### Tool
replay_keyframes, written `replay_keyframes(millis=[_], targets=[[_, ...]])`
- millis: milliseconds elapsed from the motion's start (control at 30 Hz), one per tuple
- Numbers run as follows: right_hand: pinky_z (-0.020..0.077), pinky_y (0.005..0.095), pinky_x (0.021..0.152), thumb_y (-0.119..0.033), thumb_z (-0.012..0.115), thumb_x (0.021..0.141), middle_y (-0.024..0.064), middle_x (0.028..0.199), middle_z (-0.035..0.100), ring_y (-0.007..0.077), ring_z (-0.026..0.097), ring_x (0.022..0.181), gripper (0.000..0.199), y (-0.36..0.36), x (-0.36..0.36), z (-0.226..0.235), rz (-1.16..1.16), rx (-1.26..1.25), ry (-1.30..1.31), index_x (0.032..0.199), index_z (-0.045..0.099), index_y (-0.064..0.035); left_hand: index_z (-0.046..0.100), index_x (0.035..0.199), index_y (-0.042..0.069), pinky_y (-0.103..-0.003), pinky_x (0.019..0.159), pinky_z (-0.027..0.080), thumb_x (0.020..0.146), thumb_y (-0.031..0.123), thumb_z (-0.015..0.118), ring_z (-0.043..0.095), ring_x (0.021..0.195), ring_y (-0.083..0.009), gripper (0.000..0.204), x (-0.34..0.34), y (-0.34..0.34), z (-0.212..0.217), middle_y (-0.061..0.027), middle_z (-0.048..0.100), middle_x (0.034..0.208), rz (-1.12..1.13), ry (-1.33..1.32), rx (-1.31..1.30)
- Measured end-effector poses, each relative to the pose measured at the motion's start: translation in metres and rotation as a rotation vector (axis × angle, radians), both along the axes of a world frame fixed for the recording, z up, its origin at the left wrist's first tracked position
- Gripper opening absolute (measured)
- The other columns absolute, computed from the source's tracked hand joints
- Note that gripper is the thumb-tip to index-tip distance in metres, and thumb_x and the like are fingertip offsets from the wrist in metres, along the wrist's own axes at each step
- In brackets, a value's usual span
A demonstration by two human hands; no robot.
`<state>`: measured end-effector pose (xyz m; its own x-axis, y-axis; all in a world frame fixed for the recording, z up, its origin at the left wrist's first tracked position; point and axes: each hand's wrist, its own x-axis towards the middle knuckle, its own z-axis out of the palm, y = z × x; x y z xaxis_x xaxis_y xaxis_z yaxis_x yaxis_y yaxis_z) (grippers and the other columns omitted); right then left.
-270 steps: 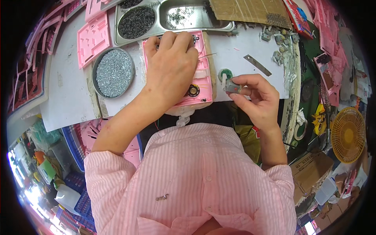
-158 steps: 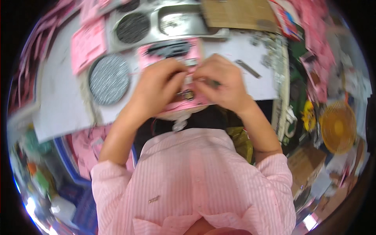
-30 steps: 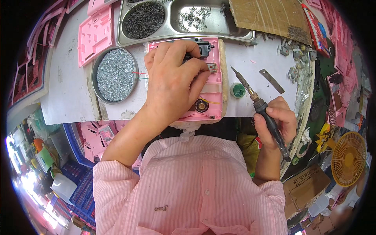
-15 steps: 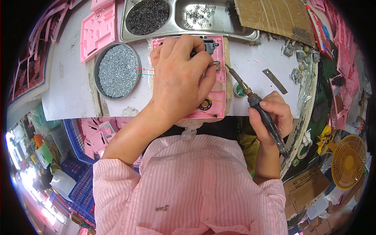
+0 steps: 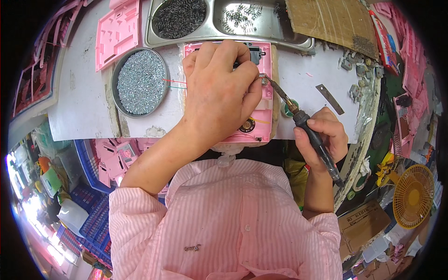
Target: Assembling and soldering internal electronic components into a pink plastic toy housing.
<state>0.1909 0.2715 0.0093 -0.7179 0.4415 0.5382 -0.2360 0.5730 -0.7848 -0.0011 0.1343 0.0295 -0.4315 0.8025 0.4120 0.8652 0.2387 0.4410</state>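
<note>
A pink plastic housing [image 5: 264,105] lies in front of me with black parts and a small round speaker [image 5: 248,124] inside. Over it bends my left hand [image 5: 219,84], its fingers curled and drawn together near a small metal part [image 5: 263,80] at the housing's right side; what they pinch is hidden. A red and a green wire [image 5: 175,84] stick out to the left from beneath that hand. My right hand [image 5: 326,135] is closed round the dark handle of a soldering iron [image 5: 310,130]. The iron's tip is at the small metal part, close to my left fingertips.
Left of the housing stands a round tin [image 5: 114,86] of small screws. Behind is a steel tray [image 5: 252,38] of springs, partly under cardboard [image 5: 326,21]. A pink cover [image 5: 116,37] lies far left. On the right are a solder roll [image 5: 287,109], a metal strip [image 5: 329,99] and small metal parts [image 5: 361,70].
The soldering iron's tip has moved slightly left and up onto the small metal part. My left hand stays over the housing, and the whole view has shifted a little.
</note>
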Motion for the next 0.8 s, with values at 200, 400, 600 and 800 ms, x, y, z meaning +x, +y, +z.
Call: replay_keyframes(millis=[200,400,600,800], targets=[[0.0383,0.0284,0.05,0.004,0.083,0.07,0.0075,0.071,0.061,0.017,0.053,0.055,0.033,0.003,-0.001,0.002,0.017,0.034,-0.025,0.095,0.063,-0.0011,0.067,0.08,0.012,-0.039,0.081,0.035,0.074,0.014,0.075,0.053,0.091,-0.0251,0.011,0.0,0.0,0.0,-0.0028,0.057,0.098,0.002,-0.012,0.003],[0.0384,0.0284,0.053,0.005,0.083,0.07,0.0068,0.071,0.061,0.0169,0.053,0.058,0.034,0.009,-0.001,0.015,0.061,0.051,-0.102,0.096,0.063,-0.002,0.067,0.08,0.011,-0.04,0.082,0.036,0.073,0.014,0.076,0.053,0.092,-0.0254,0.012,0.0,0.0,0.0,-0.0028,0.058,0.098,0.003,-0.017,-0.001],[0.0376,0.0272,0.056,0.006,0.082,0.072,0.006,0.072,0.06,0.0145,0.052,0.06,0.034,0.009,0.007,0.014,-0.001,-0.063,-0.041,0.1,0.062,-0.0013,0.067,0.08,0.011,-0.04,0.082,0.036,0.072,0.013,0.076,0.053,0.092,-0.0254,0.012,0.001,0.001,0.0,-0.0028,0.058,0.098,0.003,-0.008,0.013],[0.0383,0.0275,0.057,0.007,0.082,0.071,0.0064,0.071,0.059,0.0144,0.052,0.06,0.035,0.008,0.009,0.014,-0.015,-0.056,-0.043,0.099,0.062,-0.0008,0.067,0.08,0.011,-0.04,0.082,0.036,0.072,0.013,0.075,0.053,0.092,-0.0253,0.012,0.001,0.001,0.002,-0.0026,0.058,0.098,0.011,0.001,-0.003]])
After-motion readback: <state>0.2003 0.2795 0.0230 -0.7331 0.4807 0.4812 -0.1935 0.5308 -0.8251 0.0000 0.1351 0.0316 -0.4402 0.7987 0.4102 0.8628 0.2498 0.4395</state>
